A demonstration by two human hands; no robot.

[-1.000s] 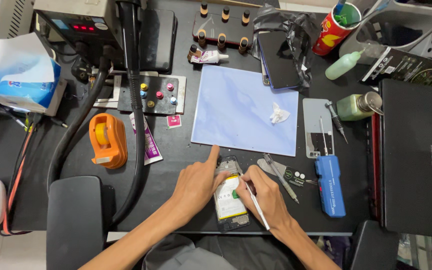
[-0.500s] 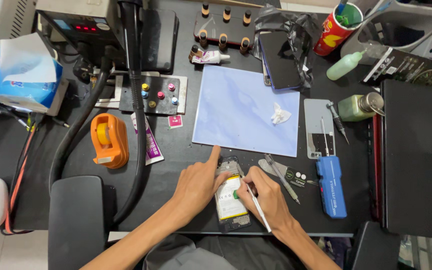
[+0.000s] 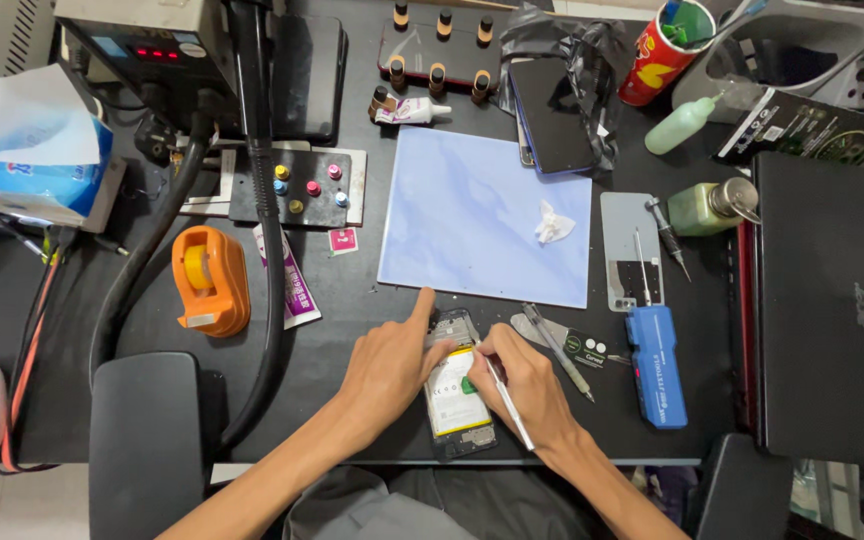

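Note:
An opened phone [image 3: 460, 400] with its back off lies on the black desk near the front edge, showing a pale battery. My left hand [image 3: 387, 365] rests on its left side and steadies it, index finger stretched toward the blue mat [image 3: 472, 210]. My right hand [image 3: 530, 385] grips a thin metal tool [image 3: 507, 400] like a pen, with the tip down on the phone's upper part next to a small green piece.
Right of my hands lie tweezers [image 3: 557, 350], a blue tool case [image 3: 657, 365] and a grey back cover [image 3: 632, 250]. A black laptop [image 3: 837, 300] fills the right side. An orange tape dispenser [image 3: 210, 280], a thick black hose [image 3: 267, 250] and a tissue box [image 3: 32, 150] stand at left.
Both hands stay on the opened phone; the right hand's tool has shifted only slightly.

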